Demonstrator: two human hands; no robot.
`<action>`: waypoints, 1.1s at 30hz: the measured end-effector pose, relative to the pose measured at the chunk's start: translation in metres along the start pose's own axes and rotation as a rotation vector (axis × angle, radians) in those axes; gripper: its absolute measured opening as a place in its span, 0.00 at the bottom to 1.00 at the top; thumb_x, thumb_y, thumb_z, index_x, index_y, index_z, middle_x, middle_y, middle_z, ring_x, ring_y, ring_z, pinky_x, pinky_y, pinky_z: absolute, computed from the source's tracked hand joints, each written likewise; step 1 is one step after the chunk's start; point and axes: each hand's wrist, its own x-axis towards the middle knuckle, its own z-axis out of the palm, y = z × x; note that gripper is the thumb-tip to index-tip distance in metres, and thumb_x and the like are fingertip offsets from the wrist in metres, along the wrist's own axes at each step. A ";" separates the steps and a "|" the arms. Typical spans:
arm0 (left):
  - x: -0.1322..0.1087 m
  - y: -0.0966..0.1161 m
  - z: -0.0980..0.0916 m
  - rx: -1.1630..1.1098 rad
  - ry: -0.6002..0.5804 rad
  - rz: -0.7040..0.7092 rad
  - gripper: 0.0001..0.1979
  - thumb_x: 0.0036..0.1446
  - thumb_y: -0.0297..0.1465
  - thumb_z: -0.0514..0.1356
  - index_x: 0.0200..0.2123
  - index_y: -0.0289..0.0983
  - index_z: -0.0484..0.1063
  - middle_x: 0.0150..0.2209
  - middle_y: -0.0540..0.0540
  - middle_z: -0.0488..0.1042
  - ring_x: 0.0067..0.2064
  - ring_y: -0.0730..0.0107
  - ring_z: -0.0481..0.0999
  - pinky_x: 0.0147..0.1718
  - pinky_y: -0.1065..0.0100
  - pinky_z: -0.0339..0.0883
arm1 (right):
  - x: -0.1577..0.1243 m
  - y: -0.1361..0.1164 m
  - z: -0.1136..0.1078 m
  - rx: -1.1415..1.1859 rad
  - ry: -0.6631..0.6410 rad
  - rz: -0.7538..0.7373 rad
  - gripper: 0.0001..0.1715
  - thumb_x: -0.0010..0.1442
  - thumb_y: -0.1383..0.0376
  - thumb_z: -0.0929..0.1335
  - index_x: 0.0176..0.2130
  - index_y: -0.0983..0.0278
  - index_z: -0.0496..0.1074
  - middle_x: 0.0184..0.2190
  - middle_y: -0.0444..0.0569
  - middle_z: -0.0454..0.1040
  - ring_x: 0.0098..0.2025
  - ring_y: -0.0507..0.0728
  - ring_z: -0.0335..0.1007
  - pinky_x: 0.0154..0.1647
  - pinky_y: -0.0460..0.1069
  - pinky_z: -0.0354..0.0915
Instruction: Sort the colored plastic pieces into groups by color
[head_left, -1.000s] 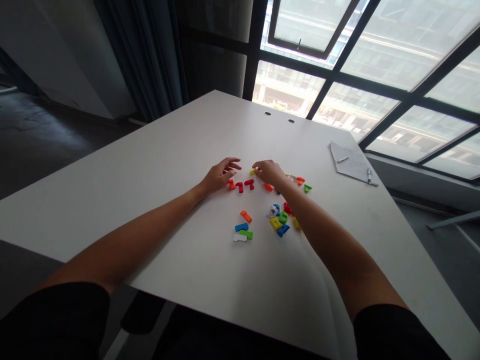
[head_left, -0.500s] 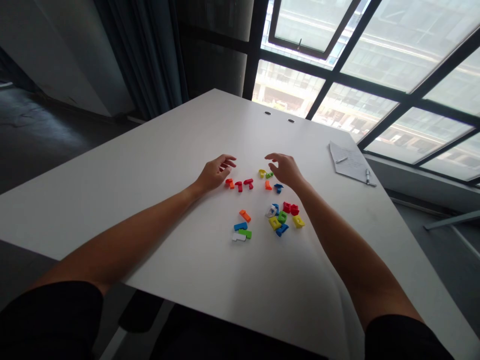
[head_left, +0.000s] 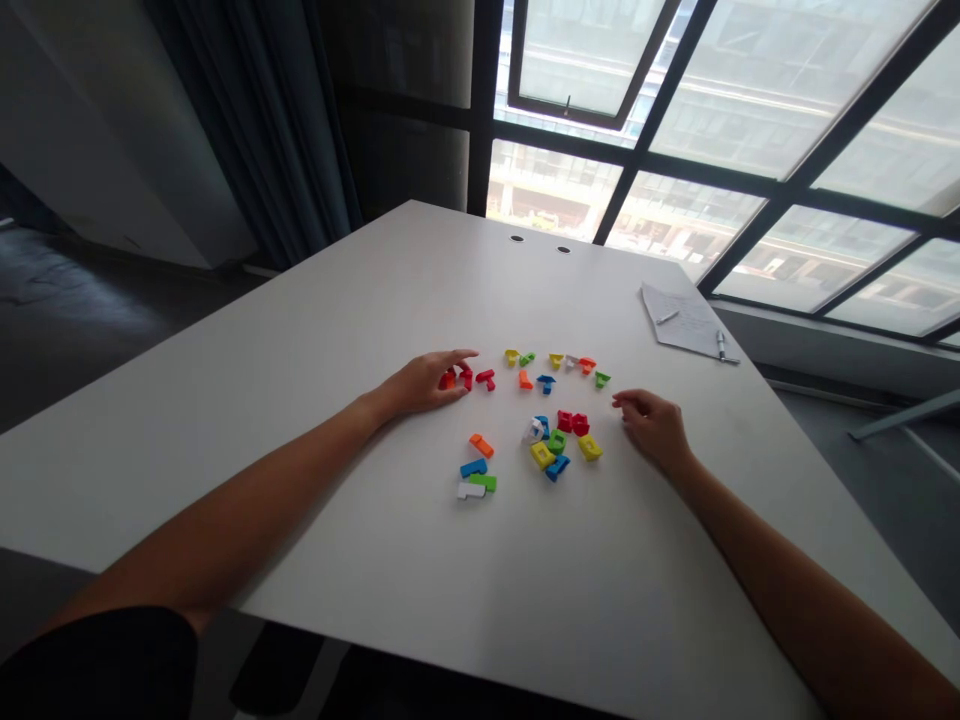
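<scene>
My left hand (head_left: 427, 382) lies on the table at the left end of the upper pieces, thumb and index finger apart around a red plastic piece (head_left: 466, 379) and an orange one (head_left: 448, 380), partly hidden by the fingers. Just beyond the fingertips is a red T-shaped piece (head_left: 486, 379). My right hand (head_left: 654, 428) is to the right of the pieces, fingers loosely curled with a gap to the thumb, and I see nothing in it. A small green piece (head_left: 602, 380) is nearest to it; a yellow block with a square hole (head_left: 590, 447) lies to its left.
More small pieces, among them a blue one (head_left: 547, 384), curve across the white table (head_left: 360, 330). Holed blocks, including a green one (head_left: 556, 442), cluster below. Orange (head_left: 481, 446), blue, green and white bars lie nearer me. Paper (head_left: 679, 318) with pens lies at right.
My right hand has moved right and toward me, uncovering yellow, white, orange and green pieces. My left hand has come down around the red and orange pieces. The camera view has shifted slightly.
</scene>
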 end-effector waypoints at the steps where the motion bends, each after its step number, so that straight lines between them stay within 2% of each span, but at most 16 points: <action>1: 0.000 0.001 -0.001 -0.022 -0.012 -0.005 0.34 0.63 0.43 0.63 0.70 0.42 0.66 0.52 0.43 0.80 0.39 0.67 0.78 0.45 0.64 0.75 | -0.003 0.003 -0.002 0.010 0.058 0.033 0.17 0.59 0.59 0.67 0.40 0.64 0.82 0.34 0.53 0.85 0.29 0.59 0.79 0.34 0.53 0.75; 3: 0.000 0.001 -0.004 -0.067 -0.057 -0.018 0.35 0.61 0.43 0.65 0.70 0.43 0.66 0.52 0.43 0.81 0.39 0.67 0.78 0.45 0.65 0.75 | -0.003 0.001 -0.003 0.008 0.144 0.023 0.16 0.60 0.60 0.67 0.40 0.64 0.82 0.34 0.53 0.85 0.28 0.58 0.78 0.33 0.53 0.75; 5: 0.000 -0.001 -0.008 -0.098 -0.115 -0.040 0.36 0.60 0.44 0.66 0.70 0.43 0.66 0.52 0.43 0.81 0.40 0.66 0.79 0.45 0.65 0.75 | 0.001 -0.015 0.000 -0.025 0.129 -0.095 0.15 0.62 0.61 0.66 0.41 0.64 0.82 0.35 0.53 0.85 0.30 0.58 0.78 0.36 0.53 0.75; 8: 0.000 -0.008 -0.013 -0.119 -0.172 -0.080 0.40 0.57 0.47 0.70 0.70 0.44 0.66 0.51 0.43 0.81 0.40 0.65 0.78 0.45 0.64 0.75 | 0.016 -0.054 0.017 -0.079 -0.095 -0.331 0.15 0.66 0.64 0.66 0.46 0.63 0.82 0.42 0.54 0.85 0.36 0.59 0.80 0.40 0.54 0.75; 11: -0.001 -0.017 -0.014 -0.132 -0.172 -0.091 0.47 0.49 0.51 0.74 0.70 0.43 0.66 0.51 0.42 0.81 0.41 0.63 0.78 0.46 0.62 0.75 | 0.038 -0.094 0.044 -0.194 -0.328 -0.512 0.18 0.68 0.65 0.68 0.55 0.61 0.80 0.54 0.55 0.82 0.52 0.63 0.79 0.56 0.60 0.73; 14: -0.005 -0.020 -0.010 -0.129 -0.135 -0.084 0.48 0.48 0.53 0.75 0.69 0.44 0.68 0.52 0.42 0.81 0.42 0.62 0.78 0.47 0.61 0.74 | 0.063 -0.115 0.068 -0.332 -0.496 -0.501 0.19 0.68 0.65 0.71 0.57 0.59 0.79 0.56 0.54 0.81 0.60 0.68 0.74 0.61 0.65 0.69; 17: -0.007 -0.017 -0.005 -0.121 -0.092 -0.078 0.45 0.50 0.52 0.74 0.68 0.45 0.69 0.51 0.43 0.81 0.42 0.63 0.77 0.46 0.62 0.74 | 0.080 -0.119 0.078 -0.404 -0.631 -0.421 0.17 0.65 0.65 0.73 0.54 0.58 0.80 0.53 0.54 0.82 0.59 0.69 0.74 0.61 0.64 0.69; 21: -0.007 -0.010 0.001 -0.107 -0.069 -0.064 0.41 0.54 0.50 0.72 0.68 0.45 0.68 0.49 0.45 0.81 0.42 0.63 0.78 0.46 0.63 0.74 | 0.075 -0.127 0.076 -0.331 -0.632 -0.354 0.15 0.66 0.64 0.74 0.52 0.60 0.80 0.50 0.52 0.83 0.53 0.64 0.77 0.55 0.58 0.71; 24: -0.006 -0.006 -0.001 -0.112 -0.085 -0.063 0.39 0.57 0.47 0.69 0.69 0.44 0.67 0.49 0.44 0.81 0.41 0.65 0.78 0.45 0.64 0.74 | 0.059 -0.148 0.078 -0.196 -0.677 -0.415 0.18 0.66 0.62 0.74 0.55 0.60 0.78 0.51 0.52 0.82 0.48 0.61 0.79 0.53 0.55 0.72; 26: -0.006 -0.005 -0.005 -0.124 -0.114 -0.060 0.38 0.58 0.45 0.68 0.70 0.43 0.66 0.51 0.44 0.81 0.40 0.66 0.78 0.44 0.65 0.74 | 0.050 -0.162 0.084 -0.163 -0.722 -0.511 0.21 0.66 0.67 0.73 0.58 0.59 0.77 0.52 0.51 0.82 0.50 0.61 0.78 0.56 0.56 0.71; 29: -0.007 -0.006 -0.013 -0.140 -0.157 -0.057 0.37 0.59 0.45 0.67 0.69 0.44 0.68 0.51 0.44 0.82 0.40 0.66 0.78 0.45 0.65 0.74 | 0.044 -0.174 0.092 -0.186 -0.773 -0.601 0.31 0.64 0.76 0.70 0.63 0.56 0.74 0.54 0.52 0.81 0.55 0.62 0.76 0.59 0.58 0.69; 31: -0.007 -0.009 -0.017 -0.151 -0.178 -0.062 0.37 0.58 0.46 0.68 0.68 0.43 0.69 0.50 0.43 0.82 0.42 0.64 0.79 0.47 0.64 0.74 | 0.043 -0.175 0.094 -0.187 -0.762 -0.588 0.34 0.63 0.77 0.70 0.65 0.55 0.72 0.56 0.53 0.80 0.56 0.62 0.76 0.57 0.57 0.70; 33: -0.007 -0.012 -0.020 -0.161 -0.192 -0.067 0.38 0.57 0.47 0.69 0.68 0.43 0.70 0.50 0.43 0.82 0.44 0.62 0.80 0.48 0.63 0.74 | 0.042 -0.176 0.093 -0.179 -0.718 -0.541 0.31 0.65 0.75 0.71 0.64 0.58 0.73 0.55 0.54 0.80 0.53 0.61 0.77 0.53 0.55 0.71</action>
